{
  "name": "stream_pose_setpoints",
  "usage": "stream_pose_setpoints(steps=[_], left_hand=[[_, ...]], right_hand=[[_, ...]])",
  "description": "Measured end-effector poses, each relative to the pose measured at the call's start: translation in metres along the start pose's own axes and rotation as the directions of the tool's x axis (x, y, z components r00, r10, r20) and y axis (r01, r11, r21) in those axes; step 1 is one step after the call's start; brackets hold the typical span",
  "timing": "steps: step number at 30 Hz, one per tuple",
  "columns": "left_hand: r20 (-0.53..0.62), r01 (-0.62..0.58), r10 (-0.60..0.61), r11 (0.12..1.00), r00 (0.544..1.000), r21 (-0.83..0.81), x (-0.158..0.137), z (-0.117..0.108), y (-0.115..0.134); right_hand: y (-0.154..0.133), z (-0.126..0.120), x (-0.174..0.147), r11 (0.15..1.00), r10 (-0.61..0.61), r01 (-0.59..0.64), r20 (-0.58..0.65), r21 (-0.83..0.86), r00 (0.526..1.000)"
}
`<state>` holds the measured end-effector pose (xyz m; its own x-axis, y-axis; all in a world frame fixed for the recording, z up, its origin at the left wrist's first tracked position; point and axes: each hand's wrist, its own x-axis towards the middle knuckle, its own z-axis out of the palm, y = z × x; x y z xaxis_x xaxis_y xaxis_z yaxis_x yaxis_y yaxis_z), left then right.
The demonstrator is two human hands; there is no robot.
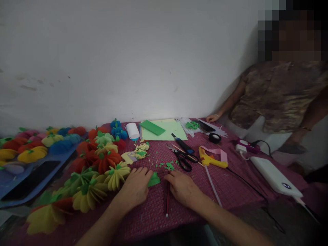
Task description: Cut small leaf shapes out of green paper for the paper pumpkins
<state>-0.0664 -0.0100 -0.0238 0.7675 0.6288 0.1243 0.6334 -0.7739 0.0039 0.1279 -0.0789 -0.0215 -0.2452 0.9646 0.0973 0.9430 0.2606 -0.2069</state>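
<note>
My left hand (136, 187) lies palm down on the cloth, its fingers on the left edge of a small green paper piece (154, 179). Part of that paper is hidden under the fingers. To the right, my right hand (183, 188) has its fingers curled over the upper end of a dark red pencil (167, 201), which points toward the table's front edge. Green paper scraps (169, 166) are scattered just beyond both hands. Black-handled scissors (183, 160) lie open past my right hand.
Paper pumpkins (88, 193) crowd the left side, near a phone (30, 181) on a blue board (51, 176). A yellow glue gun (211, 160), a cutter (183, 143), black tape (214, 138) and a white power bank (276, 176) lie rightward. A person (279, 99) stands at right.
</note>
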Motion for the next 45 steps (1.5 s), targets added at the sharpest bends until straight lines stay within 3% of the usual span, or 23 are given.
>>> stream_pose_setpoints(steps=[5,16,19,21,24,25,28,31,36,38,45], left_hand=[[0.017,0.025,-0.024,0.999,1.0,-0.027,-0.003,0.0,-0.001],[-0.013,0.055,-0.056,0.998,0.998,-0.025,0.001,0.001,-0.005],[-0.092,0.086,-0.102,0.982,0.991,-0.167,0.003,-0.003,-0.004],[-0.169,0.096,-0.181,0.903,0.969,-0.419,0.004,-0.005,-0.004],[-0.179,0.06,-0.321,0.613,0.93,-0.788,0.007,-0.002,-0.002],[-0.169,0.044,-0.348,0.53,0.922,-0.847,0.008,0.0,-0.001],[-0.146,0.016,-0.358,0.411,0.922,-0.911,0.012,0.006,0.004],[-0.115,0.005,-0.339,0.332,0.934,-0.943,0.015,0.006,0.013],[0.052,0.026,-0.379,-0.075,0.924,-0.997,0.018,0.004,0.021],[0.086,0.049,-0.373,-0.109,0.924,-0.993,0.02,0.005,0.021],[-0.009,0.011,-0.443,0.042,0.896,-0.999,0.02,0.01,0.021]], right_hand=[[0.013,0.001,0.011,0.996,-0.085,0.085,-0.007,-0.003,0.996],[0.034,0.013,0.047,0.995,0.03,-0.017,-0.126,0.103,0.992],[0.031,0.013,0.05,0.985,0.065,-0.035,-0.18,0.167,0.982],[0.029,0.009,0.047,0.974,0.1,-0.046,-0.241,0.221,0.965],[0.024,0.002,0.041,0.917,0.12,0.005,-0.287,0.398,0.95],[0.022,-0.001,0.039,0.837,0.13,0.042,-0.274,0.545,0.953],[0.016,-0.003,0.037,0.584,0.107,0.069,-0.161,0.809,0.981],[0.013,0.002,0.039,0.485,0.069,0.018,-0.059,0.874,0.996],[0.016,0.01,0.04,0.317,0.185,-0.082,0.024,0.945,0.983],[0.017,0.01,0.039,0.287,0.201,-0.087,0.029,0.954,0.979],[0.014,0.005,0.035,0.274,0.152,-0.124,0.085,0.954,0.985]])
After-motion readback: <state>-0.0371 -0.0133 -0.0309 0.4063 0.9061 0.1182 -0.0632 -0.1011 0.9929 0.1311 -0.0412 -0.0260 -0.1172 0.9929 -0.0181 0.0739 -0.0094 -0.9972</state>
